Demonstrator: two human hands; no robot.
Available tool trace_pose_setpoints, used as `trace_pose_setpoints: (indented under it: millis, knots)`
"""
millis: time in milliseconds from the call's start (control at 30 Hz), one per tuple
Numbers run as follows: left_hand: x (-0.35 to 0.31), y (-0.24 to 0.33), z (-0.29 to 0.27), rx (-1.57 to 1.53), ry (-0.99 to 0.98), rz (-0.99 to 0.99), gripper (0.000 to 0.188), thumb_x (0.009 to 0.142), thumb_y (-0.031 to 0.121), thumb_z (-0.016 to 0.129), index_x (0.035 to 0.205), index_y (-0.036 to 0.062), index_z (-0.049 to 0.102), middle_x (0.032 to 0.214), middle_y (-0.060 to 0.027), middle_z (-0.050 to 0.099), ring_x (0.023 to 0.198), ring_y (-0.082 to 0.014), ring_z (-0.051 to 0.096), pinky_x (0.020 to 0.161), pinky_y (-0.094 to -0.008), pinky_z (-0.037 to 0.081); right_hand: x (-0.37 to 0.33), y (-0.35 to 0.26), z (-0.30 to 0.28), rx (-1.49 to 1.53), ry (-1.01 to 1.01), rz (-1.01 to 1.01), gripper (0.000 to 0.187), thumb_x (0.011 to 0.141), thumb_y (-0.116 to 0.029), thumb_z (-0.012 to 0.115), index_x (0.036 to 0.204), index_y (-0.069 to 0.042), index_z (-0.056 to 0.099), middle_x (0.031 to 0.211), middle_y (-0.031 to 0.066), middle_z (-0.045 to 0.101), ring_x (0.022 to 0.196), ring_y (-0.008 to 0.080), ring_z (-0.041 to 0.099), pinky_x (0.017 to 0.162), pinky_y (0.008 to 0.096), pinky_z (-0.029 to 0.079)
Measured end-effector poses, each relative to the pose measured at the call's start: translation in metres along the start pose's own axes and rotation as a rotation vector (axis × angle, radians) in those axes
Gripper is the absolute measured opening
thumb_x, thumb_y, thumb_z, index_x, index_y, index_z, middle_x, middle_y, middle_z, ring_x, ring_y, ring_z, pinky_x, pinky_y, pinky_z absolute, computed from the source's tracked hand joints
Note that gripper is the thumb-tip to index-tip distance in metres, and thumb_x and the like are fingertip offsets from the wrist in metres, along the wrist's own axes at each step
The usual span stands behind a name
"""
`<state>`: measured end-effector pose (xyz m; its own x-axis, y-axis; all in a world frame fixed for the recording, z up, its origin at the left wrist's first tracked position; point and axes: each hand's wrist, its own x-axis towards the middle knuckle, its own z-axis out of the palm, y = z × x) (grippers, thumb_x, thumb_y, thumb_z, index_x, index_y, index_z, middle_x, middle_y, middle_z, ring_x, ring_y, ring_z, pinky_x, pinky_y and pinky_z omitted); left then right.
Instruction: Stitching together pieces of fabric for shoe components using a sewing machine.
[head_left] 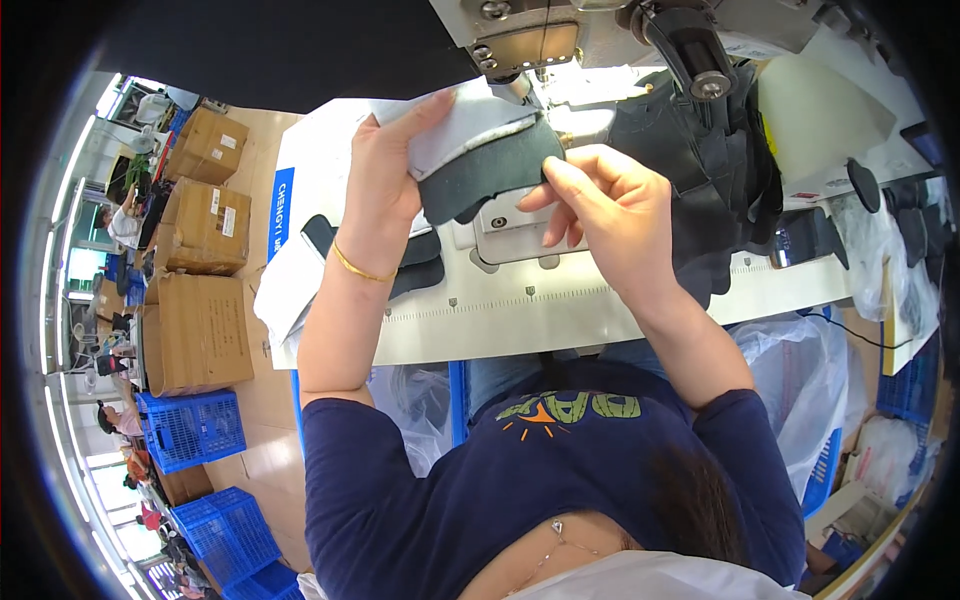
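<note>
A dark fabric piece [490,172] with a curved edge is held up in front of the sewing machine's needle area, joined to or lying against a pale grey-white piece [455,125]. My left hand [388,165] is closed on the left side of these pieces, its thumb along the pale one and its other fingers hidden behind. With thumb and forefinger, my right hand [620,208] pinches the right edge of the dark piece. Just above the fabric is the head of the sewing machine [520,45]. The far edge of the pale piece passes close beneath it.
Black cut pieces [690,165] are heaped right of the needle area. More dark pieces [418,268] and white ones [290,285] lie by my left forearm. A phone [800,238] rests on the right. Cartons [200,335] and blue crates [192,428] stand on the floor at left.
</note>
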<state>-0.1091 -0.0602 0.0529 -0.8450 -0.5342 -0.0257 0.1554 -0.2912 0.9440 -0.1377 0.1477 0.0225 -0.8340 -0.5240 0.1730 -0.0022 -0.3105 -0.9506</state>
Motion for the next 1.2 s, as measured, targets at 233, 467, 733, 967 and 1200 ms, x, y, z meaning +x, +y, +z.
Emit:
trace_pose_setpoints:
  millis: [233, 467, 733, 967, 1200]
  knots:
    - [0.016, 0.004, 0.0, 0.11, -0.084, -0.047, 0.021, 0.08, 0.0, 0.076, 0.098, -0.0058, 0.069, 0.095, -0.0125, 0.071, 0.079, -0.0205, 0.07, 0.071, -0.0319, 0.058, 0.007, 0.001, -0.002, 0.087, 0.018, 0.036, 0.02, 0.1, -0.013, 0.056, 0.087, 0.0, 0.064, 0.081, 0.0102, 0.075, 0.054, 0.007, 0.062, 0.049, 0.0207, 0.045]
    - [0.029, 0.004, -0.002, 0.172, -0.065, 0.002, 0.023, 0.082, 0.0, 0.075, 0.105, -0.0017, 0.07, 0.099, -0.0082, 0.07, 0.085, -0.0172, 0.067, 0.074, -0.0306, 0.057, 0.006, 0.005, 0.001, 0.117, 0.017, 0.014, 0.021, 0.101, -0.015, 0.054, 0.09, 0.0, 0.064, 0.082, 0.0107, 0.075, 0.057, 0.0081, 0.064, 0.052, 0.0208, 0.048]
    - [0.031, 0.001, 0.0, 0.22, -0.115, 0.035, 0.028, 0.087, 0.015, 0.072, 0.108, -0.003, 0.066, 0.098, -0.0138, 0.07, 0.086, -0.0225, 0.07, 0.077, -0.0334, 0.057, 0.006, 0.008, 0.0, 0.085, 0.011, -0.003, 0.02, 0.101, -0.014, 0.055, 0.091, 0.0, 0.064, 0.084, 0.0101, 0.075, 0.061, 0.0079, 0.067, 0.055, 0.0201, 0.051]
    - [0.034, 0.0, -0.005, 0.193, -0.148, 0.025, 0.026, 0.087, 0.014, 0.072, 0.107, -0.0014, 0.066, 0.097, -0.0131, 0.07, 0.085, -0.0221, 0.07, 0.077, -0.0329, 0.057, 0.005, 0.008, 0.001, 0.087, 0.006, 0.002, 0.018, 0.101, -0.013, 0.056, 0.093, 0.002, 0.064, 0.086, 0.0097, 0.075, 0.061, 0.0075, 0.067, 0.056, 0.0196, 0.051]
    - [0.044, -0.004, -0.01, 0.206, -0.189, 0.016, 0.026, 0.089, 0.016, 0.071, 0.107, -0.0012, 0.066, 0.097, -0.0139, 0.07, 0.085, -0.0221, 0.07, 0.076, -0.0335, 0.058, 0.005, 0.009, 0.002, 0.081, 0.021, 0.0, 0.018, 0.1, -0.012, 0.056, 0.092, 0.001, 0.064, 0.084, 0.009, 0.075, 0.061, 0.0072, 0.067, 0.055, 0.0198, 0.05]
